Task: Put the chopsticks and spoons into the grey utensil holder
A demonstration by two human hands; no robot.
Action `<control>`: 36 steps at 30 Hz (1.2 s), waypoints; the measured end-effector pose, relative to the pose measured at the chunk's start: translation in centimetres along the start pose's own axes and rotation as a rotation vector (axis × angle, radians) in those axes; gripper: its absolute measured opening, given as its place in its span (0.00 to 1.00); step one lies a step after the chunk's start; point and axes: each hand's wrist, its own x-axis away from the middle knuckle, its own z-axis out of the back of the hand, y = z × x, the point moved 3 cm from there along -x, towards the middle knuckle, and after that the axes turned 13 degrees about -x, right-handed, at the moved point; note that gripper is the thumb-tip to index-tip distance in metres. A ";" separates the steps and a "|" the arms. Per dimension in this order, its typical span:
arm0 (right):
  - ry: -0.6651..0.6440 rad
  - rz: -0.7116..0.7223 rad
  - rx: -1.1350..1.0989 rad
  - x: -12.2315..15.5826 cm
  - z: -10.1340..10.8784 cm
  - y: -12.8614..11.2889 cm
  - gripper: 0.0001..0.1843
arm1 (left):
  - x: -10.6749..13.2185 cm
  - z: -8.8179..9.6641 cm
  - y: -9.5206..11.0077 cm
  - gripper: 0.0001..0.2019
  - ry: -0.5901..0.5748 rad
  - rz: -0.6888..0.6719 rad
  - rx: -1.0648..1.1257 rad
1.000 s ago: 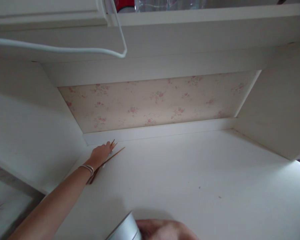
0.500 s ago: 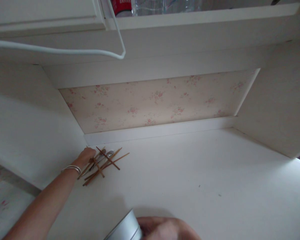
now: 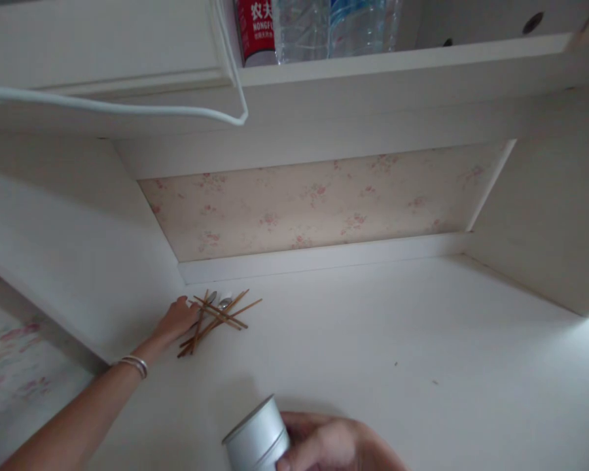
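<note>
My left hand [image 3: 177, 320] reaches far across a white counter [image 3: 373, 347] to the back left corner, fingers stretched out beside a loose pile of wooden chopsticks [image 3: 220, 317] with two metal spoons [image 3: 218, 302] among them. The fingertips touch or nearly touch the pile's left end. A silver bangle sits on that wrist. My right hand [image 3: 331, 448] at the bottom edge is wrapped round a grey metal cup [image 3: 258, 439], which is tilted onto its side with its mouth towards the upper left.
A floral wallpaper panel [image 3: 314, 203] backs the counter niche, with white side walls left and right. Above, a shelf holds a red-labelled bottle [image 3: 255, 29] and clear water bottles [image 3: 334, 26]. A white cable [image 3: 127, 108] loops under the cabinet.
The chopsticks and spoons left my left hand and now lie scattered in the corner. That hand has drawn back slightly with fingers spread. The view tilted up, and more of the cup shows.
</note>
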 end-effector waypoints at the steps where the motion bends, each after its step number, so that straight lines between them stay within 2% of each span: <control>1: -0.002 0.002 0.009 -0.1 0.1 0.0 0.29 | 0.4 -0.4 -0.2 0.27 -0.011 -0.011 -0.003; 6: -0.051 0.117 -0.010 -0.2 -0.6 -0.3 0.30 | 3.5 -1.3 -0.5 0.26 -0.001 -0.111 0.020; 9: -0.057 0.233 -0.044 -0.1 -1.4 -1.0 0.31 | 6.8 -1.5 0.6 0.23 0.017 -0.197 0.249; 10: -0.042 0.280 -0.055 -0.1 -1.5 -1.3 0.31 | 8.2 -1.6 1.2 0.22 0.001 -0.205 0.390; 12: 0.002 0.392 -0.101 0.0 -1.1 -2.1 0.30 | 11.5 -1.8 2.8 0.19 -0.028 -0.216 0.502; 15: 0.116 0.618 -0.243 0.8 0.7 -3.6 0.24 | 16.6 -2.7 5.5 0.21 -0.242 -0.114 0.868; 16: 0.170 0.703 -0.285 1.3 1.5 -4.1 0.22 | 18.1 -3.1 6.4 0.22 -0.360 -0.075 0.942; 17: 0.228 0.782 -0.307 1.8 2.2 -4.7 0.19 | 19.4 -3.6 7.2 0.21 -0.455 -0.048 0.970; 19: 0.345 0.908 -0.274 2.8 3.5 -5.5 0.16 | 21.0 -4.2 8.4 0.18 -0.574 -0.089 0.971; 21: 0.450 0.997 -0.149 3.6 4.4 -6.2 0.15 | 21.5 -4.7 9.1 0.17 -0.609 -0.159 0.911; 25: 0.673 1.127 0.092 3.8 5.5 -6.4 0.22 | 20.9 -5.1 9.1 0.15 -0.526 -0.253 0.800; 29: 0.935 1.108 0.228 2.1 5.9 -6.2 0.33 | 20.6 -4.9 9.1 0.16 -0.514 -0.266 0.780; 32: 0.979 1.066 0.330 -0.7 5.2 -7.4 0.35 | 20.7 -4.8 9.3 0.17 -0.541 -0.272 0.770; 36: 0.969 1.015 0.629 -5.6 4.6 -11.5 0.35 | 20.8 -4.9 9.4 0.16 -0.538 -0.277 0.781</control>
